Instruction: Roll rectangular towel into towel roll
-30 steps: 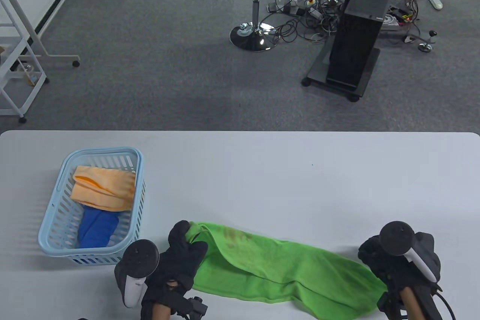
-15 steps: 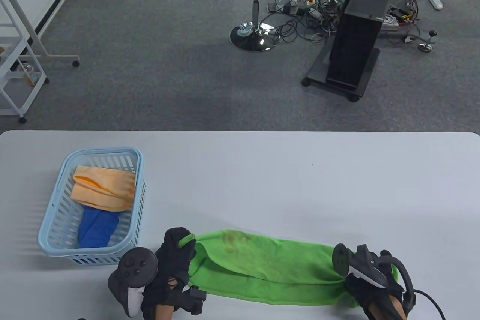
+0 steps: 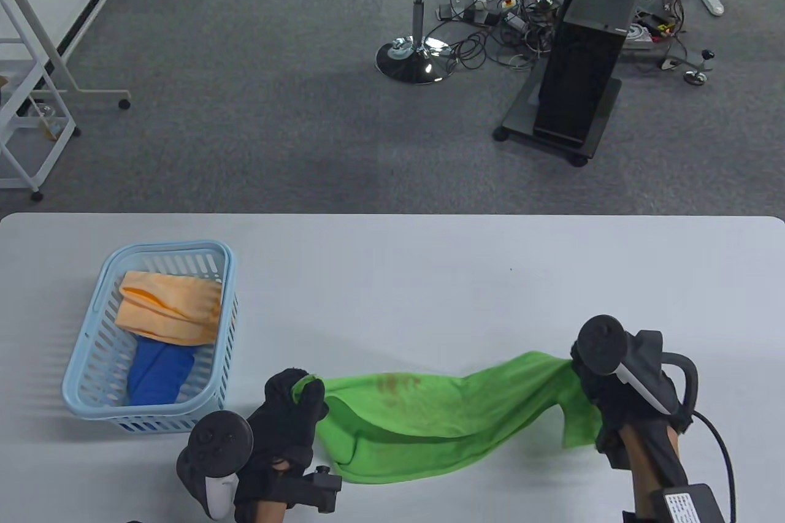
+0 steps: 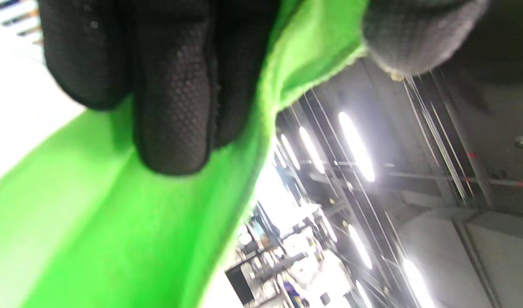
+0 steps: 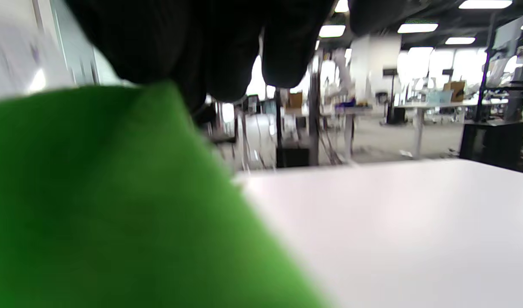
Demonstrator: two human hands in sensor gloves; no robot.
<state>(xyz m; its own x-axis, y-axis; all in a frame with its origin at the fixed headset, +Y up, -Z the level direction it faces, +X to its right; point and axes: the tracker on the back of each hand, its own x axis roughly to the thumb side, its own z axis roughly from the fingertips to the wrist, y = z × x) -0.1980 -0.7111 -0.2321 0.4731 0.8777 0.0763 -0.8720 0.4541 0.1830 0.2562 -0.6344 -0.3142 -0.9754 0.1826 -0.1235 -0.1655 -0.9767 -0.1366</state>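
Left hand (image 3: 288, 419) is pinching the left end of the green towel (image 3: 429, 419), fingers (image 4: 171, 107) curled over its edge. The towel is stretching lengthwise left to right across the near part of the table (image 3: 429, 278), its middle sagging onto the surface and its right end rising. Right hand (image 3: 619, 388) is gripping that raised right end, one corner hanging below it.

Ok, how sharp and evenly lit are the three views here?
Table view: sharp, evenly lit, soft shadow under the bright green microfibre towel. Left wrist view: glaring ceiling strip lights, gloved fingers soft. Right wrist view: motion-blurred throughout, towel smeared.
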